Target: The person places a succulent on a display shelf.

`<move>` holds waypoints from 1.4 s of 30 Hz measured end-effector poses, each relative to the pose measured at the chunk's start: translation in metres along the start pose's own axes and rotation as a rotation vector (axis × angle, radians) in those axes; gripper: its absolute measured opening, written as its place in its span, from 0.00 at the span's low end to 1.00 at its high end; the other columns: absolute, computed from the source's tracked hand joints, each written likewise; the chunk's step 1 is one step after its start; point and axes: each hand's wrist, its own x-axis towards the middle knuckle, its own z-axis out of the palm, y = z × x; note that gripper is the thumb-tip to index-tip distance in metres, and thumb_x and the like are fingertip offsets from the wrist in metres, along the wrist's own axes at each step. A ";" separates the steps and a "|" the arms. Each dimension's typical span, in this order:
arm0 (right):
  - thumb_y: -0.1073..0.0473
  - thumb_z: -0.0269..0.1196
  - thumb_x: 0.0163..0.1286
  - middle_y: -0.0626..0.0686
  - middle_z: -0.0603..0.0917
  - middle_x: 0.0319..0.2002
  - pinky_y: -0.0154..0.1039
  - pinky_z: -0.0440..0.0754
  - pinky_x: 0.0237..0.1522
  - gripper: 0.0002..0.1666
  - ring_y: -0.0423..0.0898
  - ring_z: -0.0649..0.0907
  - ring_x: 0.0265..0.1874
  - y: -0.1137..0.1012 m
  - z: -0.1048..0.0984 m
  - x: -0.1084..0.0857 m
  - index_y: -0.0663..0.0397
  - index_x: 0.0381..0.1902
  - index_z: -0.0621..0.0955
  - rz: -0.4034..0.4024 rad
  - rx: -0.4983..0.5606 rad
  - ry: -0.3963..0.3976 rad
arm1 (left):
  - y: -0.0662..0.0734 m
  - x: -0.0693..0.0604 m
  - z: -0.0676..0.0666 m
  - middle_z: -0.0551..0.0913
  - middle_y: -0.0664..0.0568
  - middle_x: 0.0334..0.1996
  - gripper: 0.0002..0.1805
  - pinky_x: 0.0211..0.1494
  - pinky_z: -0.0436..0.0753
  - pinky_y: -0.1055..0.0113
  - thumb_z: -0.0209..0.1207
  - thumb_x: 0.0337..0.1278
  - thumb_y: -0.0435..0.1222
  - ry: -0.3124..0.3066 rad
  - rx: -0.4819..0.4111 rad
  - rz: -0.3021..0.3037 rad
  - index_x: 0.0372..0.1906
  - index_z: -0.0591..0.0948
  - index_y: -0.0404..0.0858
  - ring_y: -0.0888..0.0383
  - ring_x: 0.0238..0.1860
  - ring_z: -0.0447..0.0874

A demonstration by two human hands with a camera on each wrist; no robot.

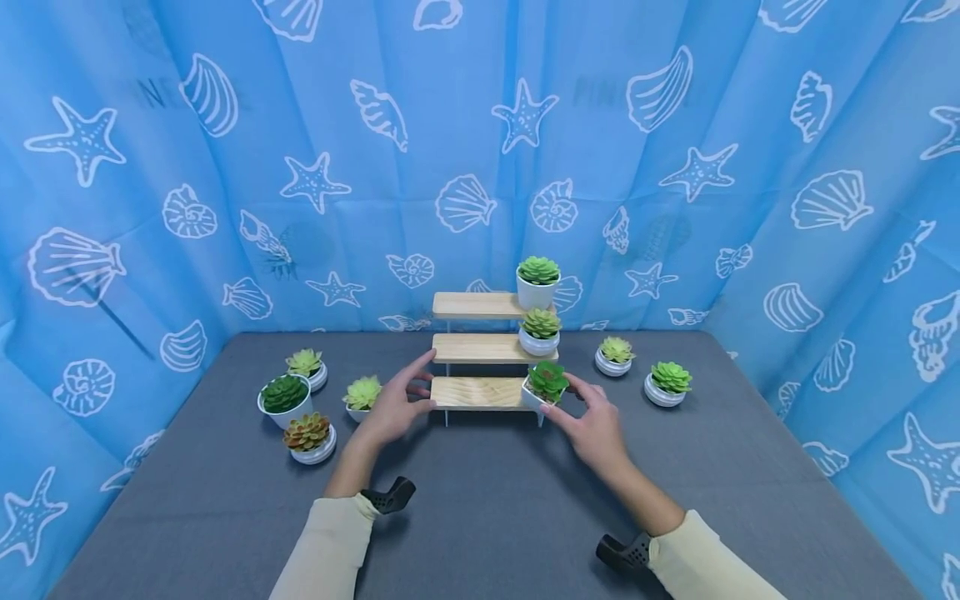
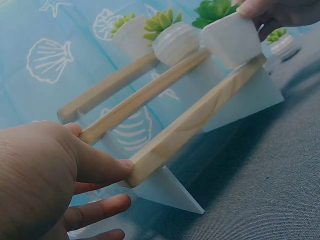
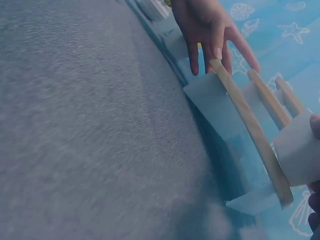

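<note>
A three-tier wooden stand [image 1: 480,393] with white side supports is at the middle back of the table. My left hand [image 1: 395,407] touches its left end. In the left wrist view, the thumb [image 2: 107,167] presses against the lowest board [image 2: 175,132], the other fingers spread. My right hand [image 1: 596,425] pinches a square white pot holding a dark green succulent [image 1: 547,381], at the lowest board's right end. Above it, a pale green succulent in a round pot [image 1: 539,332] is on the middle tier, and another potted succulent [image 1: 537,283] is on the top tier.
Left of the stand are potted succulents: dark green [image 1: 285,395], reddish-brown [image 1: 309,437] and two pale ones [image 1: 306,367], [image 1: 362,394]. On the right stand a pale one [image 1: 614,357] and a bright green one [image 1: 667,384]. A blue shell-patterned curtain [image 1: 480,167] hangs behind the grey table.
</note>
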 end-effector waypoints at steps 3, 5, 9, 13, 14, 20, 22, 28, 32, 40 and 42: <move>0.55 0.75 0.55 0.63 0.81 0.50 0.57 0.73 0.53 0.37 0.59 0.78 0.52 -0.004 0.005 0.005 0.61 0.61 0.76 0.008 0.020 -0.032 | 0.001 0.000 0.000 0.76 0.44 0.56 0.44 0.51 0.78 0.50 0.64 0.55 0.24 0.002 -0.003 -0.002 0.75 0.62 0.53 0.47 0.49 0.79; 0.54 0.75 0.56 0.62 0.81 0.51 0.56 0.74 0.54 0.36 0.57 0.79 0.53 -0.007 0.008 0.007 0.60 0.60 0.76 0.017 0.030 -0.056 | 0.000 0.000 0.000 0.76 0.44 0.56 0.44 0.51 0.78 0.50 0.64 0.55 0.24 0.003 0.001 -0.003 0.75 0.62 0.53 0.47 0.49 0.79; 0.53 0.74 0.57 0.62 0.82 0.51 0.56 0.74 0.54 0.35 0.57 0.80 0.52 -0.012 0.014 0.013 0.61 0.59 0.75 0.011 0.056 -0.103 | -0.001 0.001 0.001 0.76 0.45 0.56 0.44 0.51 0.78 0.51 0.64 0.56 0.24 0.004 -0.004 -0.013 0.74 0.62 0.54 0.48 0.49 0.79; 0.54 0.74 0.57 0.61 0.81 0.51 0.55 0.74 0.54 0.34 0.56 0.78 0.52 -0.017 0.019 0.020 0.60 0.59 0.77 0.004 0.073 -0.148 | -0.003 0.002 0.001 0.76 0.45 0.56 0.44 0.51 0.78 0.52 0.64 0.56 0.24 0.001 -0.007 -0.015 0.75 0.62 0.54 0.49 0.49 0.79; 0.53 0.74 0.58 0.60 0.80 0.51 0.54 0.73 0.54 0.34 0.56 0.78 0.52 -0.019 0.020 0.021 0.59 0.60 0.77 0.003 0.070 -0.160 | -0.003 0.002 0.001 0.76 0.45 0.56 0.44 0.50 0.78 0.51 0.64 0.56 0.24 0.002 -0.007 -0.015 0.75 0.62 0.54 0.49 0.49 0.79; 0.51 0.74 0.57 0.58 0.81 0.49 0.53 0.73 0.52 0.34 0.54 0.76 0.51 -0.026 0.030 0.030 0.58 0.60 0.78 -0.027 0.044 -0.210 | -0.003 0.002 0.000 0.75 0.44 0.56 0.45 0.50 0.79 0.51 0.64 0.55 0.23 0.005 -0.010 -0.019 0.75 0.62 0.54 0.48 0.48 0.79; 0.52 0.74 0.57 0.57 0.82 0.48 0.53 0.74 0.51 0.34 0.54 0.77 0.50 -0.028 0.034 0.033 0.57 0.59 0.78 -0.045 0.045 -0.222 | -0.002 0.002 0.000 0.75 0.44 0.56 0.45 0.49 0.79 0.51 0.64 0.56 0.23 0.006 -0.007 -0.018 0.75 0.62 0.54 0.48 0.48 0.79; 0.55 0.73 0.58 0.55 0.83 0.50 0.50 0.76 0.53 0.32 0.51 0.79 0.51 -0.035 0.044 0.038 0.54 0.60 0.78 -0.036 0.101 -0.289 | -0.003 0.002 0.001 0.75 0.45 0.56 0.45 0.50 0.79 0.52 0.64 0.56 0.23 0.000 -0.011 -0.033 0.75 0.62 0.55 0.50 0.49 0.79; 0.55 0.73 0.59 0.55 0.83 0.51 0.49 0.76 0.55 0.32 0.51 0.80 0.52 -0.041 0.052 0.039 0.55 0.60 0.77 0.005 0.162 -0.321 | -0.004 0.002 0.000 0.75 0.45 0.56 0.45 0.50 0.79 0.51 0.63 0.56 0.23 -0.006 -0.019 -0.028 0.75 0.62 0.55 0.49 0.49 0.79; 0.58 0.72 0.60 0.57 0.83 0.52 0.50 0.74 0.58 0.30 0.52 0.80 0.54 -0.049 0.064 0.042 0.59 0.58 0.77 0.014 0.265 -0.330 | -0.003 0.002 0.000 0.75 0.45 0.57 0.45 0.49 0.79 0.52 0.63 0.56 0.23 -0.015 -0.030 -0.024 0.75 0.61 0.55 0.48 0.49 0.79; 0.58 0.72 0.60 0.57 0.82 0.52 0.50 0.74 0.58 0.29 0.52 0.80 0.55 -0.050 0.067 0.042 0.58 0.59 0.77 0.013 0.271 -0.335 | -0.002 0.002 0.000 0.75 0.45 0.56 0.45 0.49 0.79 0.53 0.64 0.56 0.23 -0.013 -0.032 -0.029 0.75 0.61 0.56 0.48 0.49 0.79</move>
